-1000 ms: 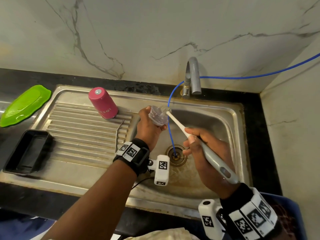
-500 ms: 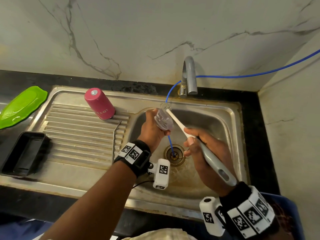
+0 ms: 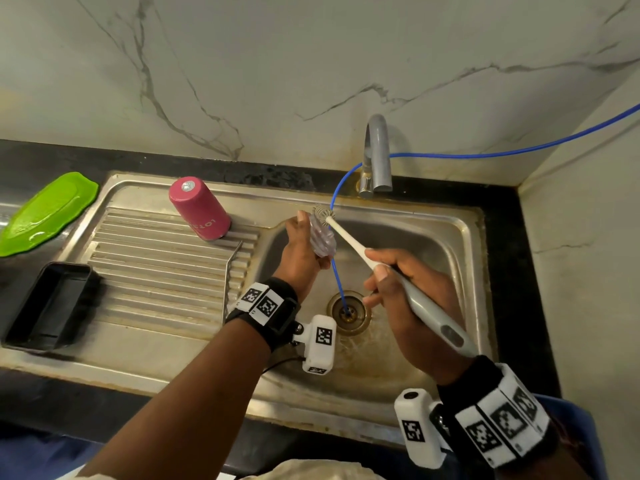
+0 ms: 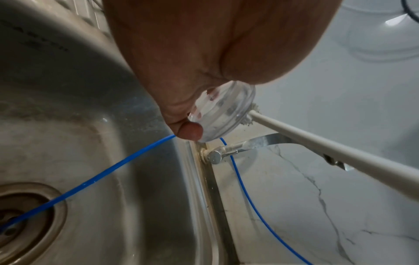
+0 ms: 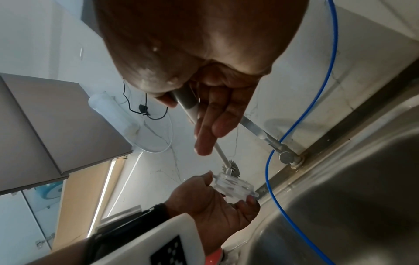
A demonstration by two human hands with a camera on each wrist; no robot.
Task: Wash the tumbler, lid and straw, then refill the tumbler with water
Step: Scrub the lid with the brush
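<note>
From the head cam, the left hand (image 3: 300, 258) has its fingers wrapped round the clear lid (image 3: 322, 239), holding it up over the left side of the sink (image 3: 460, 244) basin. The right hand (image 3: 412, 306) is clamped on the grey handle of a brush (image 3: 398, 275), whose bristle head sits right at the top edge of the lid. The pink tumbler (image 3: 200, 208) stands upside down on the ribbed drainboard, well apart from both hands, with a green tray (image 3: 45, 211) and a black tray (image 3: 48, 306) further left on the table. A thin blue tube (image 3: 337, 282) runs past the tap (image 3: 377, 154) down into the drain. Left wrist cam: the lid (image 4: 223, 113) is pinched between thumb and fingers of that hand (image 4: 204, 53), brush bristles touching its rim, the white brush shaft (image 4: 328, 152) running off to the right. Right wrist cam: the right hand (image 5: 204, 71) grips the brush (image 5: 188, 102) with a couple of fingers lying straight along the shaft, and below it the left hand (image 5: 208, 202) cups the lid (image 5: 233, 186) with the brush head resting against it. No straw that I can make out.
</note>
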